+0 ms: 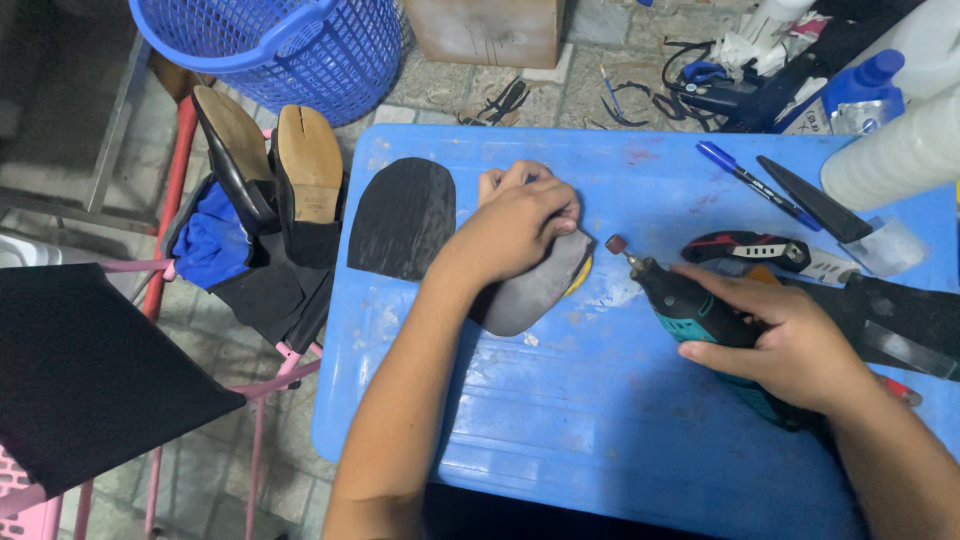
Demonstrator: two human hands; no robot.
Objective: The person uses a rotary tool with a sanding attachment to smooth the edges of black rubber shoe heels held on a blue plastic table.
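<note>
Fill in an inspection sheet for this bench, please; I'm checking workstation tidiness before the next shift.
Surface: blue plastic table, scuffed, with pale dust near the tool tip.
Job's things: grey sole piece with a yellow edge, pressed flat; rotary tool with a small reddish grinding bit pointing at it; black sole blank beside it.
Clutter: blue pen, black-handled knife, red-and-black cutter, white bottle, black strips.
Grips: left hand shut on the sole piece; right hand shut on the rotary tool.
Cables: dark cords tangled on the floor behind.
Surroundings: blue basket, shoes on a pink rack, cardboard box, tiled floor.
</note>
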